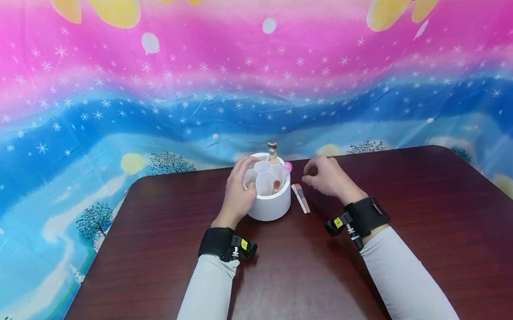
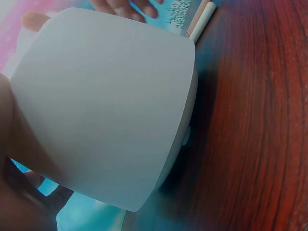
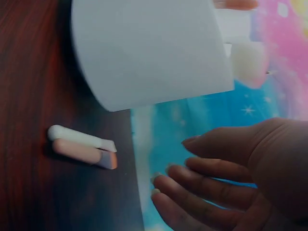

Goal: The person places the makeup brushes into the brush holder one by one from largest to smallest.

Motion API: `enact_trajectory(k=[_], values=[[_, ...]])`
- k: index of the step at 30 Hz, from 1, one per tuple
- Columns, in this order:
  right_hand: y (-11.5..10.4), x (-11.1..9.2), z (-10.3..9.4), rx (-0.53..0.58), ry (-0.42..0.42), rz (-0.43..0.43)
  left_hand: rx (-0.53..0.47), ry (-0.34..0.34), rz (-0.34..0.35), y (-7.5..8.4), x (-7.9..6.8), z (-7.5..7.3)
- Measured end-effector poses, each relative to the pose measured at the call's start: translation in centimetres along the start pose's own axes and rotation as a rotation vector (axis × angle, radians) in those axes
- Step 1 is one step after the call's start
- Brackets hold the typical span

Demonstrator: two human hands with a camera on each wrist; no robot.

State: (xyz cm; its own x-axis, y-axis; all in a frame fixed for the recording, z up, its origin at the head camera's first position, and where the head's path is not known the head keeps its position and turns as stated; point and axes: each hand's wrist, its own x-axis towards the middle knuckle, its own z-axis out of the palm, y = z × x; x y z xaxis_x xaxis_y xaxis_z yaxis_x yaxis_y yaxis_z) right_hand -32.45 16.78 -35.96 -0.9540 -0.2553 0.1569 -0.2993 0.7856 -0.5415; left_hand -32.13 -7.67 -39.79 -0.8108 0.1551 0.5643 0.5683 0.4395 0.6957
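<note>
Printed cloth in pink and blue hangs behind a dark, wood-grained tabletop.

On my head feed, a smooth, round-walled white organizer stands on the tabletop toward 12 o'clock, split by thin, curved dividers; the left hand grips its rim at 9 o'clock. At its 3 o'clock I see the right hand apart from it, fingers loosely bent and free of any load. Two slim brushes lie side by side at its 4 o'clock. Inside, a small bottle sits at 1 o'clock and a pink, round-tipped piece pokes out at 2. I can't make out the compartments' depths; both pale sleeves are cut off by the lower edge.
</note>
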Motion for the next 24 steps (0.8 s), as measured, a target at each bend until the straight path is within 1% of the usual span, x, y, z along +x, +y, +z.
enact_trajectory(k=[3,10,15,19,24], values=[[0.3,0.1,0.5,-0.033,-0.030,0.035,-0.002,0.000,0.004,0.0,0.0,0.0],[0.3,0.1,1.6,-0.099,-0.076,0.062,0.001,0.002,0.011,-0.1,0.0,0.0],[0.6,0.2,2.7,-0.139,-0.122,0.135,-0.004,0.003,0.010,-0.2,0.0,0.0],[0.7,0.2,3.2,-0.132,-0.149,0.192,-0.010,-0.001,0.006,-0.2,-0.1,0.0],[0.9,0.1,3.1,-0.098,-0.159,0.224,-0.007,-0.001,-0.002,-0.1,0.0,0.0]])
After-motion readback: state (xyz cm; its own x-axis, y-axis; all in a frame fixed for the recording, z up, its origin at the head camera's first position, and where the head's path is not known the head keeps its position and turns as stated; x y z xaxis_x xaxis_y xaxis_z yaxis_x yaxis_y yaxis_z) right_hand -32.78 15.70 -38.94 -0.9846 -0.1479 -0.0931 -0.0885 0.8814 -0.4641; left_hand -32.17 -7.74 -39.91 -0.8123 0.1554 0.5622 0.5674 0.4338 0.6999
